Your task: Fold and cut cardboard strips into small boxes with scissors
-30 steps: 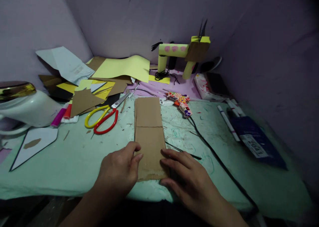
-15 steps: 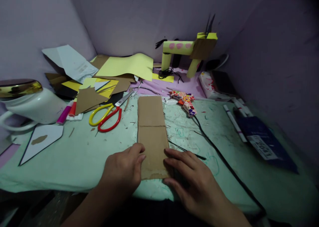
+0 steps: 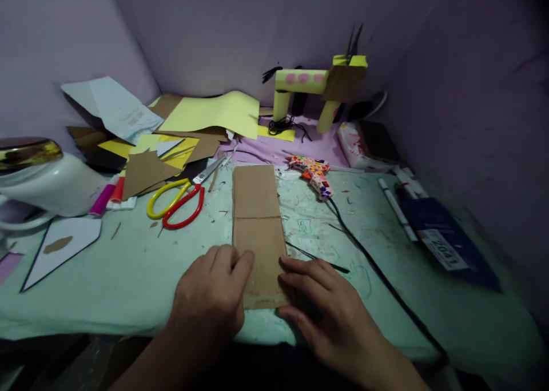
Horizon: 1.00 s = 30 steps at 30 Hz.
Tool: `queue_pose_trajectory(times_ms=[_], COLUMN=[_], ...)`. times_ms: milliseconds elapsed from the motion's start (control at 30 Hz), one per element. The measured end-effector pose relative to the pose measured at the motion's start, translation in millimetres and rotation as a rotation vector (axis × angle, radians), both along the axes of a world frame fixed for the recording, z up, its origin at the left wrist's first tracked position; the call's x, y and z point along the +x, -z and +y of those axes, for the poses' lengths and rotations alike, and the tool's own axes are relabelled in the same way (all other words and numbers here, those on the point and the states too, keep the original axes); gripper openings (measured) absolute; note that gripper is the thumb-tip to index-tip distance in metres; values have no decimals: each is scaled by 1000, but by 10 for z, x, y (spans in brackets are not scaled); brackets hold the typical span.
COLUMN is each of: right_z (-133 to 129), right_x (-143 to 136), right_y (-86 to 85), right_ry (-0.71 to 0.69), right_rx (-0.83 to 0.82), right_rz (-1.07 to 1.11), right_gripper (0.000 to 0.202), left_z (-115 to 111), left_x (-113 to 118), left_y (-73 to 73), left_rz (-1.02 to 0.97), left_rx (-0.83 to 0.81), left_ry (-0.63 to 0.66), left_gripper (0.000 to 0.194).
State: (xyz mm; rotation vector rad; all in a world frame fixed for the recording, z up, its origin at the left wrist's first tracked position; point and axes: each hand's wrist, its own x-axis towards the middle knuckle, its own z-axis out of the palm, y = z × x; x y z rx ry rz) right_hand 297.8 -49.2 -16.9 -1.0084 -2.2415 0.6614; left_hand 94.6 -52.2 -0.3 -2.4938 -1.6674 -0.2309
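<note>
A long brown cardboard piece (image 3: 258, 236) with a crease across its middle lies flat on the green-covered table (image 3: 141, 271). On its lower left edge rests my left hand (image 3: 212, 288), fingers curled and thumb laid over the cardboard. My right hand (image 3: 328, 305) holds the lower right edge and corner between fingertips and thumb. Scissors (image 3: 182, 202) with one yellow and one red handle lie to the left. To the right is a floral-patterned glue gun (image 3: 312, 174), its black cord running toward the front edge. Thin black strips (image 3: 319, 258) lie beside my right hand.
A yellow animal figure (image 3: 304, 81) stands at the back. Yellow paper (image 3: 214, 112) and cardboard scraps (image 3: 148, 171) are piled back left, near a white pot (image 3: 71, 185). Markers (image 3: 397, 209) and a dark blue packet (image 3: 450, 242) lie on the right.
My left thumb has moved up and further onto the cardboard, and the left fingers have shifted slightly. My right hand still holds its edge. The view has turned slightly right.
</note>
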Motion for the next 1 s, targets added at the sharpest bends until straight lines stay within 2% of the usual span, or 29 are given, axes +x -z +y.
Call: queue_pose_trajectory(times_ms=[67, 133, 267, 333, 400, 500, 600, 700, 767, 833, 900, 1000], right_z=[-1, 7, 68, 123, 192, 327, 525, 791, 972, 1119, 1221, 1332], right_x=[16, 42, 96, 88, 33, -137, -339, -481, -531, -560, -582, -622], right_y=[-23, -57, -131, -169, -221, -325, -410, -410, -366, -309, -259, -208], right_ry=[0, 5, 45, 87, 96, 7, -120, -265, -339, -375, -393, -407], right_rx=[-34, -89, -199, -151, -43, 51, -9, -96, -103, -74, -46, -11], right_rz=[8, 10, 96, 160, 179, 65, -168, -337, -409, -451, -471, -496], right_gripper=[33, 32, 22, 15, 20, 30, 39, 50, 51, 52, 53, 56], left_z=[54, 103, 145, 152, 162, 183, 204, 217, 222, 227, 233, 242], left_x=[32, 51, 40, 25, 15, 12, 16, 27, 41, 61, 77, 78], left_y=[-18, -23, -16, -8, 16, 93, 172, 191, 196, 235, 316, 461], left_rz=[-4, -13, -24, -42, -62, -76, -67, -28, -4, -19, -80, -136], left_rx=[-12, -86, -177, -191, -195, -189, -177, -190, -125, 48, 248, 381], left_ry=[174, 270, 264, 264, 267, 273, 268, 281, 294, 282, 233, 168], left_gripper=[43, 52, 57, 57, 58, 60, 58, 58, 41, 23, 22, 25])
